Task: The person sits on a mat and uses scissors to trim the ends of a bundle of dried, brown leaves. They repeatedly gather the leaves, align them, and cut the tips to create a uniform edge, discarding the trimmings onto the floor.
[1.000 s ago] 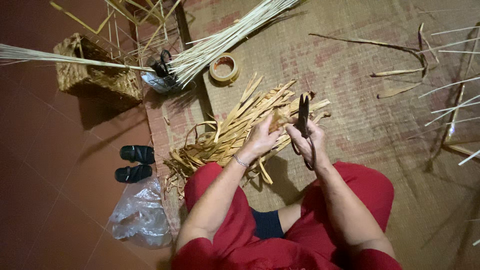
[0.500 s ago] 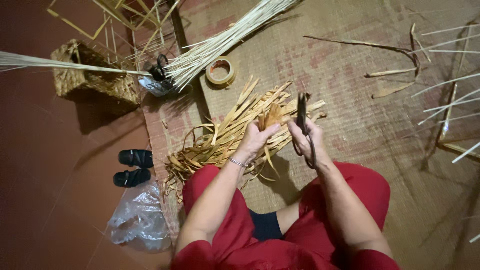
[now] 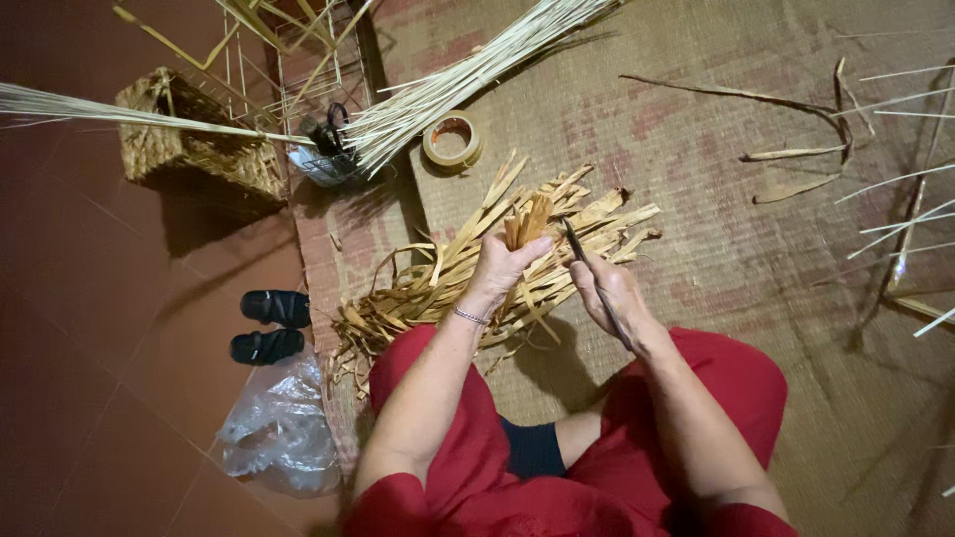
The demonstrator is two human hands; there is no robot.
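I sit on a woven floor mat in red clothes. My left hand grips a short bundle of tan cane strips, held upright over a loose pile of flat split strips. My right hand holds a dark slim blade tool, its tip pointing up toward the bundle, a few centimetres to its right. A thin bracelet circles my left wrist.
A roll of tape lies beyond the pile. Long pale reeds fan across the top. A woven basket stands at the left, black sandals and a clear plastic bag on the red tiles. Curled strips lie right.
My left hand has picked up a bundle of strips and raised it. The tool in my right hand has tilted so its tip points toward the bundle.
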